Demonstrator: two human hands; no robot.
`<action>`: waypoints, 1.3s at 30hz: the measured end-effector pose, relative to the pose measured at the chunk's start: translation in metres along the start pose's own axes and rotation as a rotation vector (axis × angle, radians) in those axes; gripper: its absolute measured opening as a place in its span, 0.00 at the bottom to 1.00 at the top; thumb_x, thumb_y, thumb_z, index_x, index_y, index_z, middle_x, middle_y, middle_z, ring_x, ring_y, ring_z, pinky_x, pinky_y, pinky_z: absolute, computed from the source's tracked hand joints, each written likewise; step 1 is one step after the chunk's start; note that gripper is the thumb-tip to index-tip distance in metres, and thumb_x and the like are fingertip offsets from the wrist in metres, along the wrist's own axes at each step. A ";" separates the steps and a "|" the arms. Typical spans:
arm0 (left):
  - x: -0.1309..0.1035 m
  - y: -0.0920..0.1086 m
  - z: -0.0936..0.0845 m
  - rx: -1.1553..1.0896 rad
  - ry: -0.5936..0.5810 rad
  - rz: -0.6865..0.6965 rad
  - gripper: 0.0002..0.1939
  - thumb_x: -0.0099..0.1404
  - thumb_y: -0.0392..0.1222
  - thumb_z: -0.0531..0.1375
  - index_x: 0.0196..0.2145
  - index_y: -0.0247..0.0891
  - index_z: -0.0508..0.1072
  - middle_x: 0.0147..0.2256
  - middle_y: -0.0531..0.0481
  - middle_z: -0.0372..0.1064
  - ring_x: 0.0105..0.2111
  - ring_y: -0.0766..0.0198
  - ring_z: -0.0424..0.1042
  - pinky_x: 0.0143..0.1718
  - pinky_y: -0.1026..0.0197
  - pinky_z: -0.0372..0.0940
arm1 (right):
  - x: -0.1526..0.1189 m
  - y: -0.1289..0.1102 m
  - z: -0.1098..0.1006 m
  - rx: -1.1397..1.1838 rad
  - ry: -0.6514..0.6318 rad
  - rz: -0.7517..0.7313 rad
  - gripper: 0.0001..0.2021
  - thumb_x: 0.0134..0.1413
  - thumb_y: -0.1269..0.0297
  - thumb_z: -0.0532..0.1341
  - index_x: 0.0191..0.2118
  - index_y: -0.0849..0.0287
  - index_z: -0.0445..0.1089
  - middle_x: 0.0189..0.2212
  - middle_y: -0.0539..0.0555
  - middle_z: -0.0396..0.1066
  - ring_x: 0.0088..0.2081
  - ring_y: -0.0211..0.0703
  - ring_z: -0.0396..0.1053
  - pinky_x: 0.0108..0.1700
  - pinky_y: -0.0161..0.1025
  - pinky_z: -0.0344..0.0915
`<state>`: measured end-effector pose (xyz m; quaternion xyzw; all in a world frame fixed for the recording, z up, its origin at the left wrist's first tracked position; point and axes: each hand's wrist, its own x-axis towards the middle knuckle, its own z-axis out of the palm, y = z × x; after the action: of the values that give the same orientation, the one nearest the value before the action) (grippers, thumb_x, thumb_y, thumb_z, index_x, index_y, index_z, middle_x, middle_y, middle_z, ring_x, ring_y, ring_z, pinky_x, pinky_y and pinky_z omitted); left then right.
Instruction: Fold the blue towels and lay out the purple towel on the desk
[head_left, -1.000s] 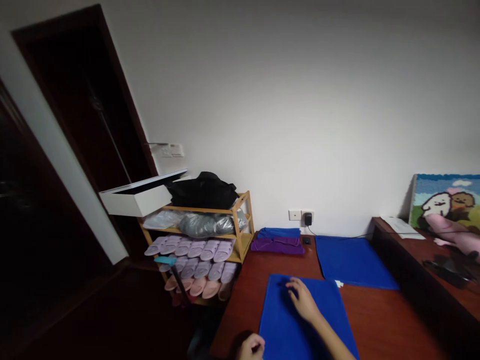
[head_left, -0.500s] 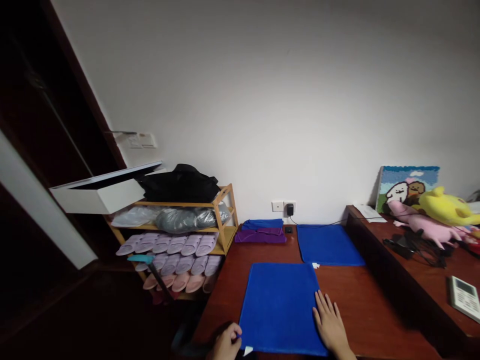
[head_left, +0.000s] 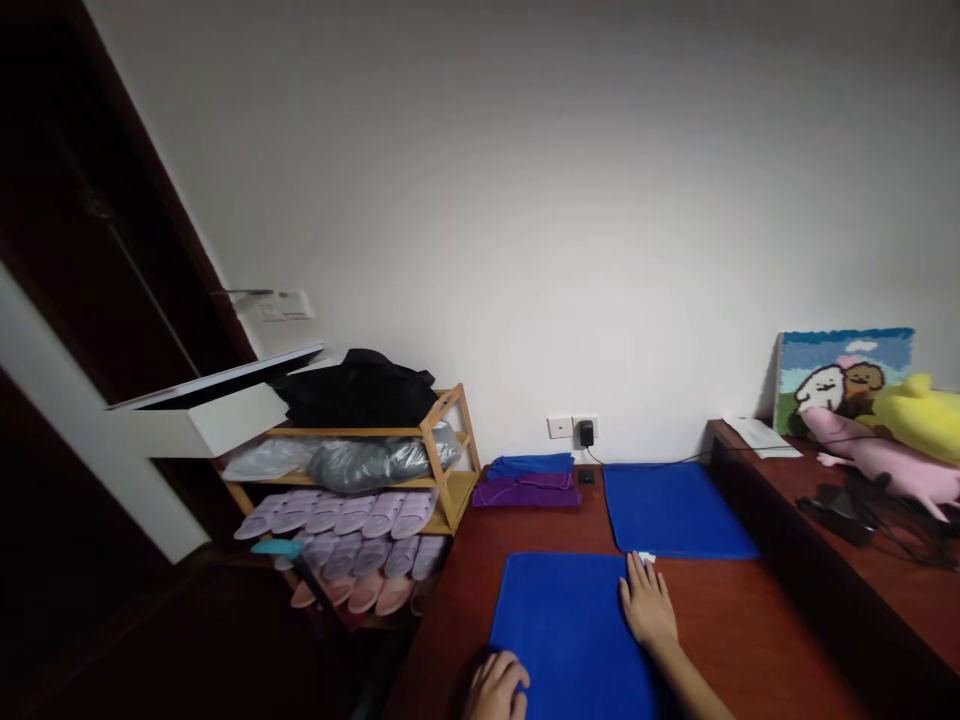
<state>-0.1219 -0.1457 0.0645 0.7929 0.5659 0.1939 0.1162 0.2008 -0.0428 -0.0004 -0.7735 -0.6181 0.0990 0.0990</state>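
Observation:
A blue cloth [head_left: 570, 630] lies spread flat on the reddish-brown wooden table, its near edge cut off by the bottom of the view. My right hand [head_left: 649, 608] rests flat on the cloth's right edge near the far corner, fingers stretched out beside a small white tag. On the left edge of the cloth lies my left hand [head_left: 496, 688], its fingers bent but a little apart; nothing shows in them. A second blue cloth [head_left: 679, 510] is spread farther back on the right. Folded purple cloth [head_left: 526, 491] and folded blue cloth [head_left: 531, 465] lie by the wall.
Left of the table [head_left: 450, 600] stands a wooden rack [head_left: 442, 440] with slippers [head_left: 382, 513], plastic-wrapped items, a black bag [head_left: 360, 390] and a white box [head_left: 217, 415]. A black adapter [head_left: 586, 432] is plugged into the wall. Plush toys [head_left: 885, 460] and cables lie on the right-hand desk.
My right hand has slid away from me along the cloth's right edge to its far corner. My left hand has moved right, onto the cloth's left edge, with its fingers loosened. The view has shifted slightly.

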 end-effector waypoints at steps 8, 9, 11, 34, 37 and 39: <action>0.114 0.106 0.059 -0.079 -0.055 0.177 0.22 0.69 0.37 0.49 0.54 0.52 0.74 0.57 0.52 0.72 0.58 0.56 0.67 0.64 0.52 0.60 | 0.004 0.016 0.029 -0.086 0.018 -0.044 0.36 0.66 0.51 0.37 0.74 0.63 0.43 0.74 0.52 0.40 0.74 0.53 0.40 0.73 0.55 0.38; 0.126 0.114 0.073 -0.079 -0.071 0.203 0.23 0.72 0.41 0.46 0.59 0.53 0.71 0.63 0.53 0.67 0.63 0.56 0.63 0.68 0.51 0.55 | 0.004 0.017 0.030 -0.101 0.012 -0.061 0.35 0.66 0.52 0.37 0.74 0.63 0.44 0.74 0.53 0.40 0.74 0.53 0.39 0.73 0.55 0.39; 0.142 0.121 0.100 -0.079 -0.092 0.216 0.26 0.75 0.48 0.43 0.65 0.53 0.65 0.69 0.54 0.58 0.69 0.55 0.55 0.72 0.48 0.48 | 0.005 0.020 0.033 -0.115 0.005 -0.091 0.35 0.65 0.54 0.37 0.73 0.64 0.45 0.74 0.53 0.40 0.74 0.54 0.38 0.73 0.55 0.39; 0.144 -0.078 0.068 0.293 0.188 -0.054 0.28 0.75 0.48 0.43 0.64 0.37 0.68 0.66 0.43 0.63 0.67 0.51 0.60 0.68 0.45 0.56 | 0.001 0.019 -0.022 0.132 -0.074 -0.019 0.34 0.69 0.49 0.34 0.75 0.58 0.35 0.75 0.47 0.33 0.74 0.41 0.32 0.73 0.45 0.35; 0.137 -0.048 0.065 0.251 0.240 0.001 0.25 0.73 0.43 0.45 0.60 0.39 0.73 0.63 0.46 0.68 0.65 0.53 0.63 0.67 0.47 0.59 | -0.009 0.020 -0.024 0.141 -0.031 -0.049 0.34 0.69 0.50 0.35 0.75 0.59 0.37 0.75 0.48 0.35 0.74 0.41 0.31 0.74 0.45 0.33; 0.132 -0.011 0.070 0.198 0.172 0.083 0.25 0.72 0.41 0.46 0.58 0.41 0.75 0.62 0.48 0.69 0.64 0.54 0.64 0.66 0.48 0.61 | -0.015 0.018 -0.020 0.117 -0.047 -0.051 0.34 0.69 0.50 0.35 0.74 0.61 0.39 0.75 0.50 0.37 0.74 0.43 0.32 0.74 0.47 0.33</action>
<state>-0.0632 -0.0147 0.0203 0.8037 0.5567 0.2091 -0.0196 0.2200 -0.0615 0.0148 -0.7479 -0.6329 0.1504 0.1320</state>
